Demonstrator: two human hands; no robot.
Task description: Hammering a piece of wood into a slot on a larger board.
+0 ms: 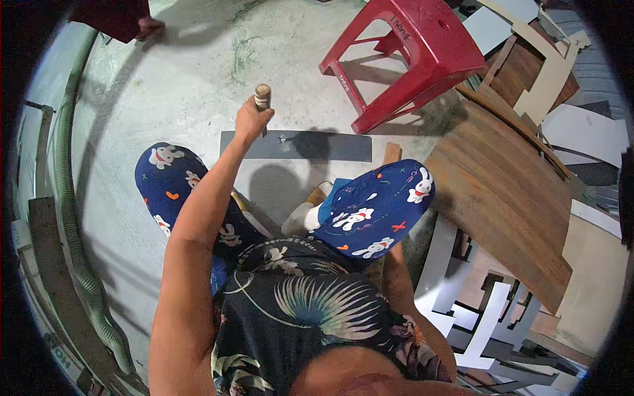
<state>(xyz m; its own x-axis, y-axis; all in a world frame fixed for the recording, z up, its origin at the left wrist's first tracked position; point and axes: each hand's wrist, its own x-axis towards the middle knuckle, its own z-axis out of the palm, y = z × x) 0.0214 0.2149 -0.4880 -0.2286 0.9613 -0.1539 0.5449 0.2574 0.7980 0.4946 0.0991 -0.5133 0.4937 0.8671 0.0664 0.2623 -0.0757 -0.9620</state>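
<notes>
My left hand [253, 121] is closed around the upright wooden handle of a chisel-like tool [262, 96], with pale bands around the handle. Its thin metal end points down over a dark grey strip [343, 148] lying flat on the floor; whether it touches the strip I cannot tell. Small pale bits [282, 138] lie on the strip, right of the tool. My right forearm goes down beside my right knee, which hides the hand. Just beyond that knee the end of a brown wooden piece [392, 153] sticks out; the rest of it is hidden.
A red plastic stool [422, 46] stands ahead to the right. Brown wooden boards [508, 191] and many pale offcuts [485, 330] are piled along the right. A ribbed grey-green hose [68, 198] runs down the left. Another person's foot [149, 28] shows at the upper left.
</notes>
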